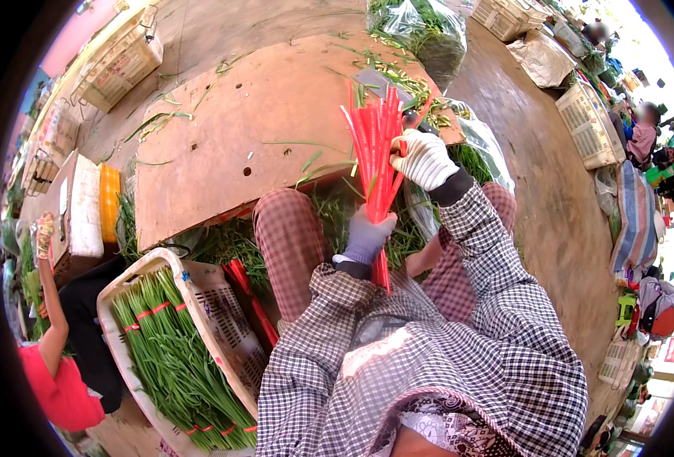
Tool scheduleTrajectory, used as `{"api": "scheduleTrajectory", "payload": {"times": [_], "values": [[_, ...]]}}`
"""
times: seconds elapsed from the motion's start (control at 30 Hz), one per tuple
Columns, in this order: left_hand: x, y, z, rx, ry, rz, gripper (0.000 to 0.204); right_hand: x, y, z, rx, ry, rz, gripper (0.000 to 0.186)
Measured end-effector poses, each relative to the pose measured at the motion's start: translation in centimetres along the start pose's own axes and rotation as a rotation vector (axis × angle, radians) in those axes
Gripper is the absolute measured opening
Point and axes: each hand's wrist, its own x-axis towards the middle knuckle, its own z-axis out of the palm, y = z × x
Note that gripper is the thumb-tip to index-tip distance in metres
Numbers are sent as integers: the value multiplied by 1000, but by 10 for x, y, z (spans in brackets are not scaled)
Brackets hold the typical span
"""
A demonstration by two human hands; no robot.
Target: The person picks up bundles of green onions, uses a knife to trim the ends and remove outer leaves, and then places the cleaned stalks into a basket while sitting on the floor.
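A bundle of long red strips (371, 133) stands upright before me. My left hand (369, 232), in a lavender glove, grips it near the lower part. My right hand (420, 158), in a white striped glove, is closed at the upper right of the bundle, its fingertips on the strips. Just beyond is the wooden board (238, 129) with scattered green cuttings and a grey flat object (371, 78), partly hidden. At my lower left, a white plastic crate (108, 320) holds green leafy bundles (162, 358) tied with red bands. More red strips (254, 305) lie beside that crate.
A co-worker in red (55, 385) is at left, near boxes (82, 213) and a yellow crate (110, 202). A plastic bag of greens (428, 38) is ahead. Along the right are crates (584, 122), a striped sack (632, 221) and a seated person (641, 141). Concrete floor surrounds the board.
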Motion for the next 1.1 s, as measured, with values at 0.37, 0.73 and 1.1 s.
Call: {"api": "scheduleTrajectory", "payload": {"times": [0.37,0.73,1.1], "values": [[-3,1,-18,108,-47,-39,28,-35,56,-54,19,238,252,12],[3,-21,-22,292,7,131,32,-32,20,-2,260,-104,128,20],[-7,-2,-28,315,-26,-13,33,-13,45,-76,138,344,208,12]]}}
